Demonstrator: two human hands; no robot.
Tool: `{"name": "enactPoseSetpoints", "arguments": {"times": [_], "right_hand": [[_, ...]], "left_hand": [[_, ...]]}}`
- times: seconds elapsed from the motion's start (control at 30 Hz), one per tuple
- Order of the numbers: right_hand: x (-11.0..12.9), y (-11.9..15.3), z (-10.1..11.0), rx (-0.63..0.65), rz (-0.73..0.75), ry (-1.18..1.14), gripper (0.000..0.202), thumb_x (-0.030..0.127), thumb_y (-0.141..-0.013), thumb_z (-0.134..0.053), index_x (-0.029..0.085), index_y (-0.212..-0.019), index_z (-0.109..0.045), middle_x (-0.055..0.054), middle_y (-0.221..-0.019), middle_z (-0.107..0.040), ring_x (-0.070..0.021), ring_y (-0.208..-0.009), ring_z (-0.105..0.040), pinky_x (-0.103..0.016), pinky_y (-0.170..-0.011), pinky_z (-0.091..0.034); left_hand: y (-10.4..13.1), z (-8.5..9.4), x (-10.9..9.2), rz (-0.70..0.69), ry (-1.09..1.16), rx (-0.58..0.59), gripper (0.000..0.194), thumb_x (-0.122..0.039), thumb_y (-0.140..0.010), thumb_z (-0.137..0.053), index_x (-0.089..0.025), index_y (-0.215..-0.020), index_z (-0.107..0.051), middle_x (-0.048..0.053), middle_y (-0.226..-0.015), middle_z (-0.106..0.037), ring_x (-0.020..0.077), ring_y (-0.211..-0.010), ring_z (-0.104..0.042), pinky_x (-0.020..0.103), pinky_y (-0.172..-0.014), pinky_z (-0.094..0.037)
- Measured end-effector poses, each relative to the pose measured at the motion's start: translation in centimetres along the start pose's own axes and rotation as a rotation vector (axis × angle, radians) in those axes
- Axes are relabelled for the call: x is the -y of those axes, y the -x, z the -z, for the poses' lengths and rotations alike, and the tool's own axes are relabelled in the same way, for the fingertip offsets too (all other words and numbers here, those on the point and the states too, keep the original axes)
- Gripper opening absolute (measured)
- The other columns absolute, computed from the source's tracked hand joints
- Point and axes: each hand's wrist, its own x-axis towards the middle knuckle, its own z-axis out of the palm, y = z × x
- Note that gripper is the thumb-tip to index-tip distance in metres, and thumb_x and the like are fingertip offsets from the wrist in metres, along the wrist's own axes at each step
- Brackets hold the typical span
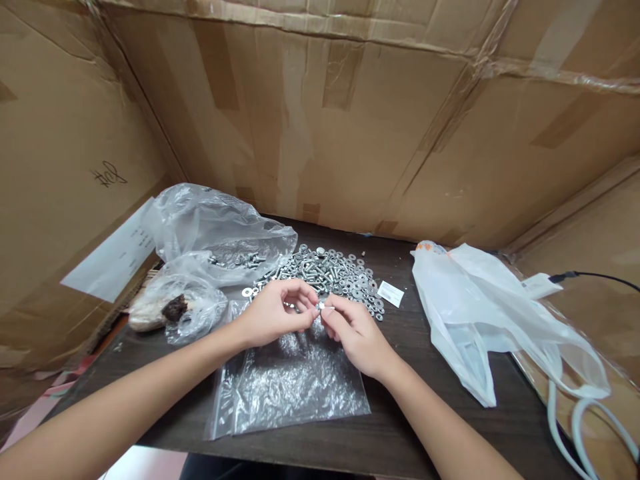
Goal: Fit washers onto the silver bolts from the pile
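Observation:
Fingertips meet over the front of the pile, where my left hand (277, 315) and my right hand (356, 337) both pinch a small shiny metal fastener (321, 305). Its exact kind is too small and too covered to tell. Just beyond the hands spreads a heap of loose bolts (320, 270), with flat metal washers (364, 285) mostly on its right side. Beneath and in front of the hands lie clear zip bags (300, 393), flat and overlapping on the dark table (400, 420).
A large clear plastic bag (210, 223) with bolts in it stands behind left, near a smaller wrapped bundle (175, 307) and a paper sheet (115, 257). A white label (390, 293) and white plastic bag (465, 300) lie right. Cardboard walls (320, 133) enclose the table.

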Motion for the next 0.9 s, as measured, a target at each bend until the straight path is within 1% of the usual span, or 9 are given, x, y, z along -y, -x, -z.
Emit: {"name": "enactPoseSetpoints", "arguments": {"times": [0.13,0.2,0.3,0.37,0.47,0.53,0.67,0.73,0.9], "right_hand": [[0.1,0.0,-0.1,0.047,-0.053,-0.042,0.052,0.041,-0.102,-0.038,0.02,-0.054,-0.042,0.002,-0.05,-0.043,-0.0118,-0.048,-0.038,-0.027,-0.051,-0.031],[0.1,0.0,-0.1,-0.015,0.0,0.009,0.046,0.041,-0.101,-0.041,0.02,-0.061,-0.047,0.002,-0.055,-0.045,-0.0123,-0.051,-0.04,-0.027,-0.053,-0.032],[0.3,0.1,-0.1,-0.098,0.098,0.062,0.023,0.036,-0.098,-0.049,0.02,-0.082,-0.054,0.002,-0.067,-0.049,-0.013,-0.058,-0.045,-0.026,-0.057,-0.035],[0.2,0.1,-0.1,-0.084,0.103,0.06,0.023,0.035,-0.099,-0.048,0.02,-0.082,-0.052,0.003,-0.067,-0.049,-0.013,-0.059,-0.045,-0.026,-0.058,-0.034],[-0.2,0.0,-0.3,-0.023,0.026,0.015,0.042,0.041,-0.102,-0.042,0.02,-0.066,-0.047,0.002,-0.059,-0.046,-0.0127,-0.054,-0.042,-0.027,-0.056,-0.033],[-0.5,-0.1,-0.4,-0.006,-0.02,-0.021,0.049,0.045,-0.104,-0.038,0.02,-0.062,-0.045,0.002,-0.056,-0.045,-0.0124,-0.052,-0.04,-0.027,-0.055,-0.032],[-0.4,0.1,-0.3,-0.037,0.02,0.022,0.042,0.044,-0.102,-0.045,0.02,-0.068,-0.046,0.002,-0.062,-0.047,-0.0133,-0.059,-0.044,-0.027,-0.057,-0.033],[-0.4,0.1,-0.3,-0.018,0.011,-0.02,0.041,0.047,-0.101,-0.048,0.02,-0.07,-0.047,0.002,-0.063,-0.047,-0.0132,-0.058,-0.044,-0.026,-0.056,-0.034],[-0.9,-0.3,-0.6,0.079,-0.185,-0.242,0.058,0.069,-0.093,-0.048,0.02,-0.064,-0.047,0.003,-0.05,-0.043,-0.0117,-0.047,-0.038,-0.026,-0.049,-0.032]], "left_hand": [[0.1,-0.1,0.0,-0.092,-0.113,-0.019,0.014,-0.016,-0.07,-0.069,-0.014,-0.084,-0.067,0.002,-0.075,-0.069,0.0125,-0.066,-0.064,0.022,-0.059,-0.053],[0.2,-0.2,0.0,-0.109,-0.121,-0.04,0.014,-0.016,-0.07,-0.069,-0.014,-0.084,-0.068,0.002,-0.076,-0.069,0.0125,-0.067,-0.064,0.022,-0.06,-0.053],[0.2,-0.2,-0.1,-0.095,-0.085,-0.043,0.014,-0.016,-0.071,-0.069,-0.014,-0.084,-0.068,0.001,-0.073,-0.069,0.0122,-0.064,-0.064,0.021,-0.058,-0.052],[0.3,-0.2,-0.1,-0.099,-0.096,-0.029,0.014,-0.016,-0.071,-0.069,-0.014,-0.085,-0.068,0.001,-0.073,-0.069,0.0119,-0.064,-0.064,0.021,-0.058,-0.052],[0.5,-0.3,-0.1,-0.147,-0.188,-0.013,0.014,-0.015,-0.071,-0.068,-0.014,-0.085,-0.068,0.002,-0.076,-0.071,0.0115,-0.065,-0.065,0.021,-0.06,-0.053],[0.5,-0.2,0.0,-0.176,-0.238,-0.012,0.014,-0.014,-0.071,-0.068,-0.014,-0.085,-0.069,0.002,-0.078,-0.072,0.0116,-0.065,-0.065,0.021,-0.061,-0.053],[0.2,0.0,0.4,-0.142,-0.201,-0.038,0.013,-0.016,-0.072,-0.069,-0.013,-0.085,-0.069,0.002,-0.075,-0.071,0.0125,-0.066,-0.066,0.021,-0.06,-0.053],[0.1,0.2,0.6,-0.14,-0.176,-0.028,0.014,-0.018,-0.073,-0.07,-0.013,-0.086,-0.068,0.003,-0.075,-0.071,0.0128,-0.067,-0.066,0.021,-0.06,-0.053],[0.5,0.5,0.7,-0.345,-0.318,0.019,0.012,-0.018,-0.075,-0.072,-0.014,-0.086,-0.069,0.002,-0.075,-0.072,0.0121,-0.064,-0.066,0.021,-0.061,-0.055]]}}
